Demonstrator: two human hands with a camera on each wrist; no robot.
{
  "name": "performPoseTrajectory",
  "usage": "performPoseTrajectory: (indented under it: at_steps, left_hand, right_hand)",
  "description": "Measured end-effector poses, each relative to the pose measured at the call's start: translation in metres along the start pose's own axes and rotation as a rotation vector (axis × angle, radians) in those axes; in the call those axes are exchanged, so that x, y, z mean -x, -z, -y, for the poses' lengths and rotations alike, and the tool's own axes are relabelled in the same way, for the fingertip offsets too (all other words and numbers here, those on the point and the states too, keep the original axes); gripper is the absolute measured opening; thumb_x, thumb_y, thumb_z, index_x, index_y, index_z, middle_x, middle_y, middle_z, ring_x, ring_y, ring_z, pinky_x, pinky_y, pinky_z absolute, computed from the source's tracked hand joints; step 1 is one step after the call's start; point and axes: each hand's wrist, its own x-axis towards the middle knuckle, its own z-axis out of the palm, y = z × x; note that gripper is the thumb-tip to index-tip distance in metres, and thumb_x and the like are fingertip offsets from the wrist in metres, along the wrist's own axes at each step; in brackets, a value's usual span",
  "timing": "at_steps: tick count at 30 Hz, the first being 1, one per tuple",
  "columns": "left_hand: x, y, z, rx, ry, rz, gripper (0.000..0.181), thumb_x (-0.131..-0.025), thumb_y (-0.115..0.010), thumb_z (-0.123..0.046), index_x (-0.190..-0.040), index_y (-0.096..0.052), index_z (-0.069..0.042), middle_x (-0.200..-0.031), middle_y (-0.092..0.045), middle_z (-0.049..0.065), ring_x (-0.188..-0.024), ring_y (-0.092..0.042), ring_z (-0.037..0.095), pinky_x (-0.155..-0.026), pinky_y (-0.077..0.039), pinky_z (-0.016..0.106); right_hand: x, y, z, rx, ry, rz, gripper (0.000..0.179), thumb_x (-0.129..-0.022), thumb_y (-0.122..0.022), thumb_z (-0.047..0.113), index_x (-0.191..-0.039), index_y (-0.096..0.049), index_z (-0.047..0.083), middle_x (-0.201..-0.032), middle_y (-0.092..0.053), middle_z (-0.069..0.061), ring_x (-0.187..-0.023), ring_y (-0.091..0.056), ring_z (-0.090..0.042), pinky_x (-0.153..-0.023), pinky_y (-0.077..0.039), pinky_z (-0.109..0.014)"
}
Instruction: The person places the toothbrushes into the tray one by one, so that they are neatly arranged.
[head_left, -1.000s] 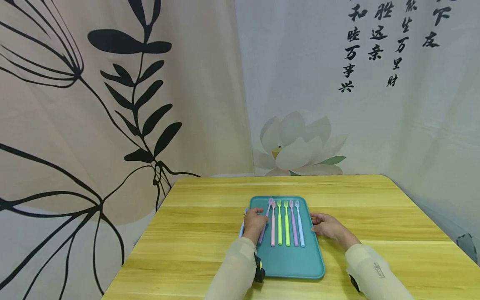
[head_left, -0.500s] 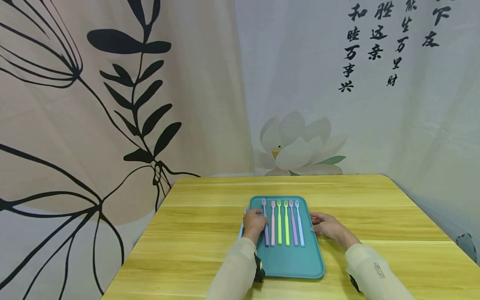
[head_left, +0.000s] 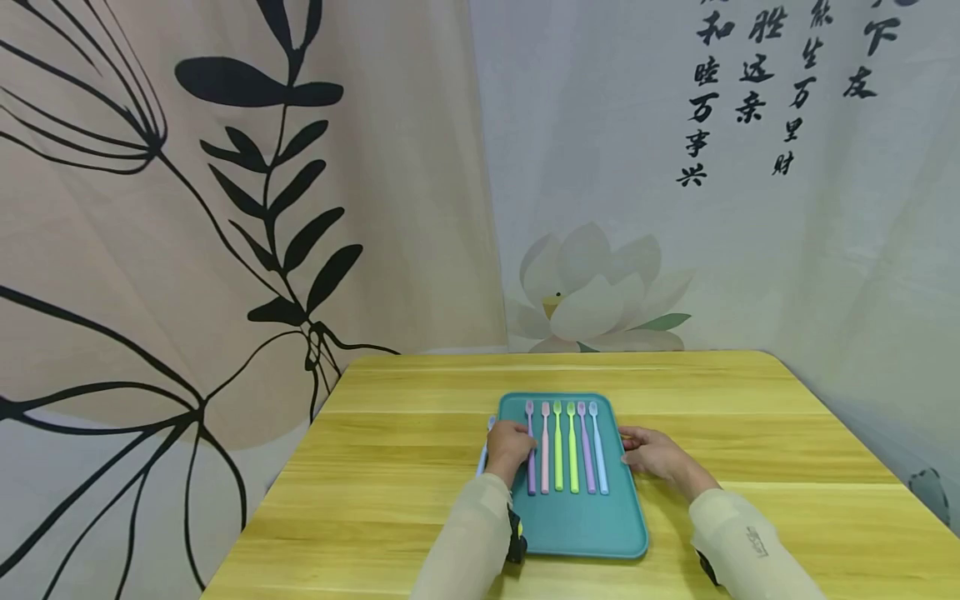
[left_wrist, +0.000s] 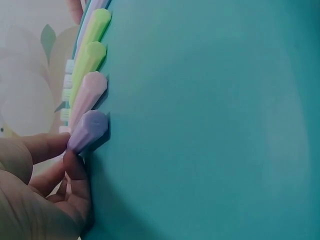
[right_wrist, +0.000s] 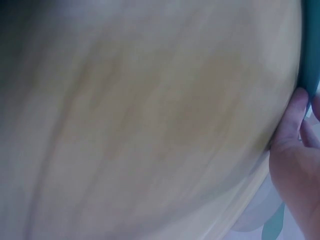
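On a teal tray (head_left: 577,533), several pastel toothbrushes lie side by side, heads toward the far edge. My left hand (head_left: 510,448) reaches over the tray's left rim and pinches the leftmost one, a purple toothbrush (head_left: 532,475); its handle end (left_wrist: 92,125) shows between thumb and finger in the left wrist view. To its right come a pink toothbrush (head_left: 545,458), two green ones, another purple toothbrush (head_left: 587,454) and a light blue toothbrush (head_left: 600,454). Fingers fairly straight, my right hand (head_left: 660,457) touches the tray's right edge, thumb (right_wrist: 298,100) against its side.
Left of the tray, a blue toothbrush (head_left: 482,458) lies on the wooden table (head_left: 390,467), partly behind my left hand. A printed curtain (head_left: 420,208) hangs behind the table's far edge.
The leftmost purple toothbrush has turned from slanted, its head near the pink one, to nearly parallel with the row. My left hand shifted only slightly; the right hand stayed at the tray's edge.
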Motion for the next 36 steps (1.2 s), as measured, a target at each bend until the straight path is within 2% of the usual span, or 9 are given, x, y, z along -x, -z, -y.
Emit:
performPoseTrajectory:
  at_steps: [8,22,28,36]
  left_hand:
    - [0.003,0.002,0.0,-0.006,-0.027,0.016,0.019,-0.079,-0.075,-0.001,-0.098,-0.075,0.003,-0.09,-0.07,0.011,-0.081,-0.064,0.023,-0.07,-0.057,0.038]
    - [-0.001,0.0,0.003,0.016,-0.002,0.025,0.026,-0.079,-0.077,-0.002,-0.105,-0.073,0.001,-0.094,-0.068,0.011,-0.08,-0.063,0.022,-0.071,-0.057,0.038]
    - [-0.001,0.011,-0.004,0.002,-0.005,0.01,0.028,-0.078,-0.079,-0.005,-0.105,-0.074,0.0,-0.1,-0.068,0.013,-0.086,-0.064,0.025,-0.076,-0.056,0.041]
    - [-0.01,0.033,-0.007,0.084,-0.041,0.04,0.033,-0.081,-0.078,-0.007,-0.112,-0.071,0.003,-0.103,-0.069,0.013,-0.07,-0.062,0.022,-0.066,-0.054,0.037]
  right_hand:
    - [-0.001,0.0,-0.002,-0.012,-0.001,-0.001,0.059,-0.09,-0.058,-0.011,-0.145,-0.037,-0.013,-0.121,-0.051,-0.023,-0.105,-0.054,-0.03,-0.083,-0.054,-0.034]
    - [0.0,0.001,-0.001,-0.008,0.0,0.0,0.06,-0.089,-0.059,-0.011,-0.145,-0.037,-0.014,-0.119,-0.051,-0.023,-0.104,-0.052,-0.03,-0.081,-0.053,-0.034]
    - [-0.001,0.0,-0.004,-0.004,0.005,0.012,0.06,-0.088,-0.059,-0.01,-0.144,-0.038,-0.014,-0.118,-0.052,-0.022,-0.103,-0.054,-0.028,-0.083,-0.053,-0.035]
    - [0.0,0.001,-0.001,0.006,0.011,0.015,0.06,-0.089,-0.059,-0.009,-0.145,-0.037,-0.014,-0.12,-0.051,-0.023,-0.104,-0.053,-0.029,-0.083,-0.053,-0.035]
